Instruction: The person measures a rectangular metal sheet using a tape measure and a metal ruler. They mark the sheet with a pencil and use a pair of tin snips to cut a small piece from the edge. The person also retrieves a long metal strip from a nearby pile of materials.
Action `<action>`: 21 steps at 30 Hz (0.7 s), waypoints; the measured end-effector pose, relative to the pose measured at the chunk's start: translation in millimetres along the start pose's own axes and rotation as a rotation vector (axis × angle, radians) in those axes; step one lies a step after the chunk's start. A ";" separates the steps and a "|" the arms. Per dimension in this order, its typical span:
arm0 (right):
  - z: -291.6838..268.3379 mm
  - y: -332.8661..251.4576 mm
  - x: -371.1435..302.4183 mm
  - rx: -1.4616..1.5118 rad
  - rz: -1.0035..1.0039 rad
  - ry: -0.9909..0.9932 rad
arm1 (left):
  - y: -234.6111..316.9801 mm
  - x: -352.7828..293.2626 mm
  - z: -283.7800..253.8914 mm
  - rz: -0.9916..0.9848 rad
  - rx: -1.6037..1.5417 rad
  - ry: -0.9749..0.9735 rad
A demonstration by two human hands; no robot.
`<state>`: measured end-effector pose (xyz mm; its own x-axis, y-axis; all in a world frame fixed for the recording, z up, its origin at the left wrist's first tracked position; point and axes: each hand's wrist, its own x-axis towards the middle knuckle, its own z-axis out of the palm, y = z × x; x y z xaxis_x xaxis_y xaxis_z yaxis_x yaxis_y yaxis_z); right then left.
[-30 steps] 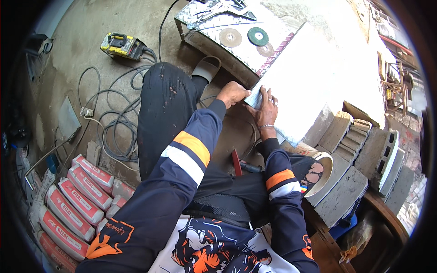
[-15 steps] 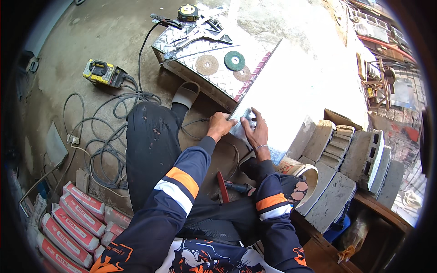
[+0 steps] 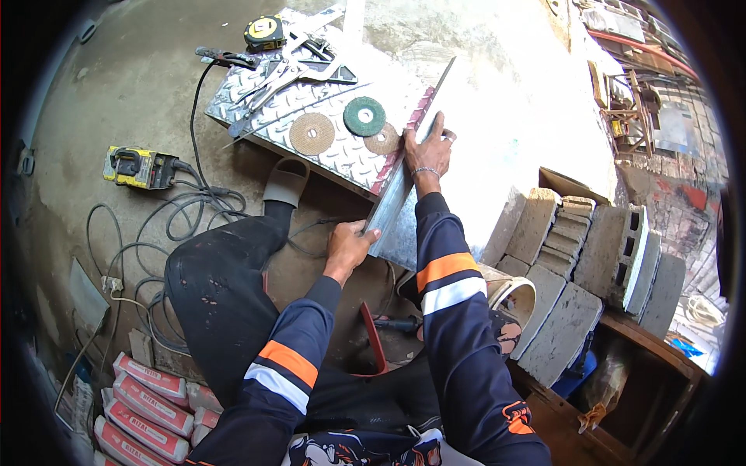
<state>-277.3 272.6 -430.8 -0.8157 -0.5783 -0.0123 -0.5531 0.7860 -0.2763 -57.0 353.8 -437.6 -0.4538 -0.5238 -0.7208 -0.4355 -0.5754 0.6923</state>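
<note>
A shiny sheet-metal piece [image 3: 396,221] with a long raised edge lies slantwise over the right side of a low bench topped with checkered plate [image 3: 256,116]; glare washes out much of its right part. My left hand [image 3: 349,250] is closed on its near end, thumb on top. Farther up, my right hand [image 3: 430,153] grips the raised edge, thumb on its left side. Left of that hand on the bench lie a green grinding disc [image 3: 364,116] and two brown discs, one being a cutting disc [image 3: 311,133]. Metal locking clamps [image 3: 291,74] lie behind them.
A tape measure [image 3: 264,33] and an electrode holder [image 3: 225,58] sit at the bench's far left. A yellow welding machine [image 3: 140,168] and looped cables lie on the floor. Concrete blocks [image 3: 559,326] and a bucket [image 3: 514,301] stand right; red-and-white bags [image 3: 151,412] lie lower left.
My right hand has moved up along the metal's raised edge, away from my left hand. My left hand still holds the near end, and the whole view has shifted.
</note>
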 end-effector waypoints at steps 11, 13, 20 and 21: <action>5.9 -4.6 0.9 0.034 -0.012 0.090 | 2.5 0.0 -4.1 -0.005 0.024 -0.012; 4.4 -3.7 2.4 0.037 -0.002 0.094 | 3.3 -0.2 -2.6 -0.004 0.015 -0.003; 7.5 -6.6 2.2 0.014 -0.007 0.066 | 2.5 1.7 -6.1 -0.015 0.029 -0.024; 8.1 -5.3 2.5 0.010 -0.006 0.062 | 4.2 1.0 -6.8 -0.019 0.021 -0.041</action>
<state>-275.0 265.2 -437.2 -0.8217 -0.5677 0.0491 -0.5562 0.7802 -0.2862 -53.9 346.5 -435.7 -0.4767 -0.4866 -0.7321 -0.4603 -0.5714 0.6795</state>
